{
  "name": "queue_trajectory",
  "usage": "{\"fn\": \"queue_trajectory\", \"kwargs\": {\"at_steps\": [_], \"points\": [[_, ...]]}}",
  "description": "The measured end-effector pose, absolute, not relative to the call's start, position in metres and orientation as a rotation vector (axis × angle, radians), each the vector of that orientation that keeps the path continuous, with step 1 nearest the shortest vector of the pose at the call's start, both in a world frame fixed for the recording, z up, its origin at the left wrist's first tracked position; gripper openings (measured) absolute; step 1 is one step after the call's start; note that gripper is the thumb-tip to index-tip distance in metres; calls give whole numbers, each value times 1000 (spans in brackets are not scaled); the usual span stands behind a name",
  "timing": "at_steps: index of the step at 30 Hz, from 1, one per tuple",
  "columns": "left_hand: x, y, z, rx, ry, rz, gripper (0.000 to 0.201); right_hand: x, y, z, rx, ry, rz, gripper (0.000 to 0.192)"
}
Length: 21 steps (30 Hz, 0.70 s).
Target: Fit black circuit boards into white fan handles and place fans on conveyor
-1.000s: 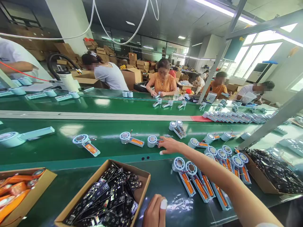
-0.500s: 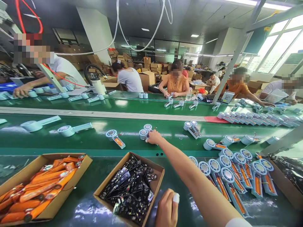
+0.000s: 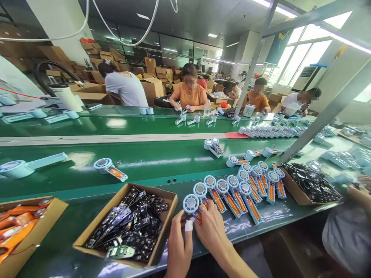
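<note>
Two light-blue handheld fan bodies with round grilled heads are at the bench's near side: the closer fan (image 3: 191, 203) and another fan (image 3: 199, 189) just behind it. My right hand (image 3: 211, 224) is closed over their handles, where a bit of orange shows between the fingers. My left hand (image 3: 179, 241), with a white cover on one fingertip, grips the closer fan from the left, below its head. The fingers hide most of both handles. Right of my hands lie several fans (image 3: 232, 181) with orange battery cells in their open handles.
A cardboard box of black circuit boards (image 3: 127, 224) stands left of my hands, and a box of orange cells (image 3: 31, 220) farther left. Fans lie on the green belt (image 3: 156, 154). A box of black parts (image 3: 311, 181), a metal post (image 3: 324, 112) and a co-worker's hand (image 3: 359, 191) are at right.
My right hand has come back from the belt to the near bench with the two fans. My left hand has joined it at the closer fan. The view has turned right.
</note>
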<state>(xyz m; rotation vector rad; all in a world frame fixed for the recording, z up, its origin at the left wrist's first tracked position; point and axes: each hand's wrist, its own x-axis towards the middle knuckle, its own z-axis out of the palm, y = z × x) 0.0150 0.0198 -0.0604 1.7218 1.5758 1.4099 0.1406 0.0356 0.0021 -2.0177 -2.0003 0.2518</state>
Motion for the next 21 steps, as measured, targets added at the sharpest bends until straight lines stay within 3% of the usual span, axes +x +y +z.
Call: {"fn": "queue_trajectory", "kwargs": {"at_steps": [6,9,12,21], "points": [[-16,26,-11,2011,1634,1013,35,160,6,-39,-1745,-2044,31,60],[-46,46,21,2126,2046,774,36,173,-5,-48,-1574,-2098,-22,60],[-61,73,43,2307,2112,195,47,180,-11,-54,-1513,-2125,-66,65],[-46,107,52,2365,2012,-77,30,178,-15,-57,-1531,-2108,-54,72]]}}
